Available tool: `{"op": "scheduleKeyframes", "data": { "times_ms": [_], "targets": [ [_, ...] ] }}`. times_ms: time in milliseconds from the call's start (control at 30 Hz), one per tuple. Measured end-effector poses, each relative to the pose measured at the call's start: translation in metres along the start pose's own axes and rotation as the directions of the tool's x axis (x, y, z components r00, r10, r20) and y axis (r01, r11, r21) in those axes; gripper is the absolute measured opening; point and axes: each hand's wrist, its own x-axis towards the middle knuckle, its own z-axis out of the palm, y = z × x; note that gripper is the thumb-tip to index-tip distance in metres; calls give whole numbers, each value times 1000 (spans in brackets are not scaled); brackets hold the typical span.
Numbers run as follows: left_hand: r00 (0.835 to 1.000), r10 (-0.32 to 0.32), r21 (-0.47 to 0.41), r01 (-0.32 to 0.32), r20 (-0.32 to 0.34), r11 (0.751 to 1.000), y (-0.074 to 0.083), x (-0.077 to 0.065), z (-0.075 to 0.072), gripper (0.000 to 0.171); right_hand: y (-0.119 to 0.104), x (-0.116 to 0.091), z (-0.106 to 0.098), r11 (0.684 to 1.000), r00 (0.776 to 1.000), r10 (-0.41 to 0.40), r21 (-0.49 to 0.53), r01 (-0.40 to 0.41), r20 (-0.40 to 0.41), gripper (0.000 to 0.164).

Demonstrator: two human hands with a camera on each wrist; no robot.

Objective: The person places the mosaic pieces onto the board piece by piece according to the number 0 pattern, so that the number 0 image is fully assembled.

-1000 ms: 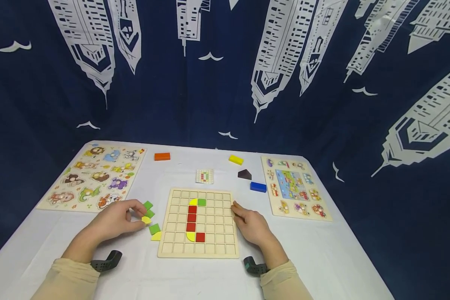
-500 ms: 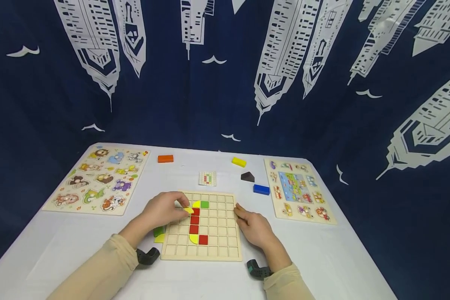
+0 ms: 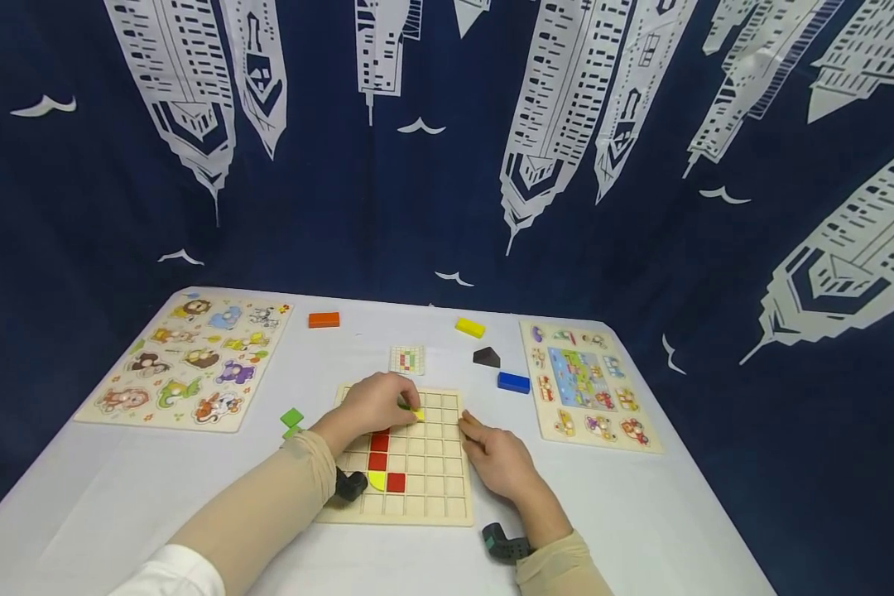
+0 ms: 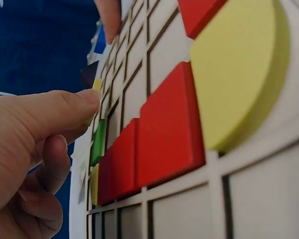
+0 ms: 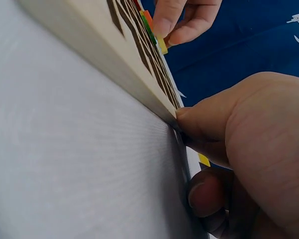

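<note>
My left hand (image 3: pixel 376 401) is over the upper part of the wooden grid board (image 3: pixel 432 501), pinching a small yellow tile (image 3: pixel 419 415) between thumb and finger. In the left wrist view, that tile is just beyond the green tile (image 4: pixel 97 143) on the board. A column of red tiles (image 3: pixel 378 451) runs down the board, with a rounded yellow tile (image 3: pixel 377 480) and another red tile (image 3: pixel 396 483) below. My right hand (image 3: pixel 497 455) holds the board's right edge; in the right wrist view its thumb (image 5: pixel 199 122) lies against the rim. The left arm hides the board's left part.
Loose green tiles (image 3: pixel 292 417) lie left of the board. Behind it are a small pattern card (image 3: pixel 406 360) and orange (image 3: pixel 324 319), yellow (image 3: pixel 469 328), dark (image 3: pixel 487 357) and blue blocks (image 3: pixel 513 382). Picture puzzles flank it: animals (image 3: pixel 186 364) left, vehicles (image 3: pixel 588 385) right.
From the loose tiles at the left, my left hand has picked up the yellow tile and carried it rightward across the board, past the red column. The right hand stays at the board's edge.
</note>
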Motion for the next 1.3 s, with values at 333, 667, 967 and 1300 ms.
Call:
{"op": "scheduleKeyframes", "data": {
  "times_ms": [333, 667, 967, 1300],
  "targets": [
    [1000, 14, 82, -16, 24, 997, 3, 6, 2, 13, 0, 2, 1, 1000, 1000, -4, -19, 5, 9, 40],
    [994, -59, 7, 60, -87, 998, -10, -25, -29, 14, -2, 2, 3, 1000, 1000, -14, -11, 14, 8, 39],
    [917, -295, -152, 263, -267, 953, -81, -104, -77, 31, -1, 1, -2, 1000, 1000, -3, -31, 3, 6, 40],
    [908, -335, -63, 330, -251, 942, -107, -125, -53, 35, -1, 1, -1, 1000, 1000, 10, 2, -10, -2, 39]
  ]
}}
